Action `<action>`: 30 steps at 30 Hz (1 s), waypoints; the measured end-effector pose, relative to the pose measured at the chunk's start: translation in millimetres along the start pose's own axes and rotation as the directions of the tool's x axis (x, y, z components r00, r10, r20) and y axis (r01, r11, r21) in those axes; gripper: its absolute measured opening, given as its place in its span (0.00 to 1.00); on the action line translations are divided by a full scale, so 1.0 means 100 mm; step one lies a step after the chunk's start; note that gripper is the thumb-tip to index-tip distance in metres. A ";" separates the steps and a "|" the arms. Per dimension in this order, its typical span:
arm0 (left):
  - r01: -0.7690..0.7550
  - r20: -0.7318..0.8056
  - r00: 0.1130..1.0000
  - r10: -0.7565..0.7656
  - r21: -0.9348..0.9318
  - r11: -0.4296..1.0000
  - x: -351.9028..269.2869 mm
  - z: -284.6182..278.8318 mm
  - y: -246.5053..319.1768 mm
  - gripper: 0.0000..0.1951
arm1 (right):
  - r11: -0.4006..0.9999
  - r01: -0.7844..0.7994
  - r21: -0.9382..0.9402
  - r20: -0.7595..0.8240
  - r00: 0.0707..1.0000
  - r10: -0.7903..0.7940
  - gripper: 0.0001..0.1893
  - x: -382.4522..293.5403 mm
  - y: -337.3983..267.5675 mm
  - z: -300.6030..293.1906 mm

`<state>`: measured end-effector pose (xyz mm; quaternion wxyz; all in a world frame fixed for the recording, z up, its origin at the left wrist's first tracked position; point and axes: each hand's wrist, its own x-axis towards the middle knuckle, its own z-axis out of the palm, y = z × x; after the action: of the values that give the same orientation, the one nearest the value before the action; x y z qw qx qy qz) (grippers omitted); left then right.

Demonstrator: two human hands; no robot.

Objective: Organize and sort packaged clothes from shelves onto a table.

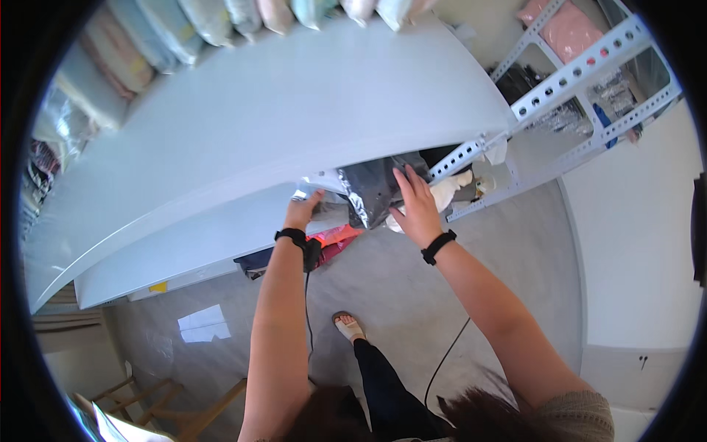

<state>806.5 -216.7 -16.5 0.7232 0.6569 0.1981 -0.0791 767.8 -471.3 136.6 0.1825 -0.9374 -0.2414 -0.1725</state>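
Observation:
My left hand (304, 210) is at the left side of several plastic-wrapped packages at the front of a shelf. Its thumb shows above a clear bag, while the other fingers are hidden. A dark plastic-wrapped package (378, 190) with a shiny edge lies between my two hands. On its right part rests my right hand (417, 207), fingers spread. To the left of the dark package a white plastic-wrapped package (326, 179) shows in part. The upper shelf board (309, 105) hides the rear of these packages.
Several bagged garments (215, 22) line the upper shelf. A perforated metal upright (455, 160) stands close to my right hand. Red packages (337, 243) lie below my left wrist. Cables (308, 315) hang near my arms. A wooden stool (165, 403) stands at lower left.

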 end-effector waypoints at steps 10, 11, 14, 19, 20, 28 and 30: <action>0.035 -0.081 0.994 -0.077 -0.430 0.902 -0.61 0.12 0.05 0.14 | 0.994 -0.015 -0.107 -0.090 0.996 0.006 0.23 -0.04 -0.34 0.18; 0.097 -0.098 0.981 -0.166 -0.496 0.863 -0.77 0.15 0.05 0.15 | 0.991 -0.006 -0.132 -0.084 0.996 -0.005 0.23 -0.11 -0.39 0.19; -0.117 -0.162 0.984 0.073 -0.279 0.953 -0.99 -0.55 -0.46 0.14 | 0.997 0.070 -0.016 -0.056 0.996 -0.071 0.22 -0.15 -0.83 0.25; -0.088 -0.195 0.981 0.016 -0.365 0.927 -1.41 -0.97 -0.58 0.10 | 0.978 0.163 0.129 0.047 0.984 -0.171 0.24 -0.33 -1.20 0.26; -0.026 -0.181 0.978 -0.102 -0.593 0.805 -1.50 -0.87 -0.46 0.10 | 0.975 0.169 0.145 0.071 0.981 -0.181 0.25 -0.34 -1.19 0.25; -0.006 -0.190 0.976 -0.111 -0.527 0.850 -1.63 -1.11 -0.41 0.12 | 0.888 -0.085 0.453 0.204 0.979 -0.011 0.30 0.25 -0.88 -0.22; 0.022 -0.151 0.981 -0.120 -0.531 0.847 -1.63 -1.08 -0.35 0.13 | 0.825 -0.262 0.500 0.282 0.950 0.131 0.36 0.50 -0.44 -0.09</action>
<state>625.7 -138.5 8.7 0.8514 0.4300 0.3002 0.0108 784.0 -419.6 176.5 0.4218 -0.8836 -0.2008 0.0332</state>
